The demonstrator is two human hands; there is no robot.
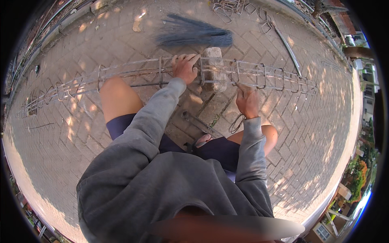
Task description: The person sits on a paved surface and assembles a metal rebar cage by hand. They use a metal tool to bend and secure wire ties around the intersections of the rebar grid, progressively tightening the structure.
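Observation:
A long rebar cage (142, 73), made of straight bars with rectangular stirrups (264, 76), stretches across in front of me. Its middle rests over a pale, rough block (215, 71). Just left of the block, my left hand (185, 69) grips the cage beside a stirrup, fingers over the far bar. My right hand (247, 101) is closed at the near bar, right of the block. What its fingers hold is hidden. Beneath that wrist a thin wire loop (236, 124) lies near my knee.
Beyond the cage lies a bundle of dark bluish tie wire (194, 34). Loose stirrups (229, 8) are scattered at the far side, near a metal bar (285, 46). A long tool (198, 122) lies between my legs. Herringbone paving (316, 133) surrounds everything, with a kerb (77, 20) at far left.

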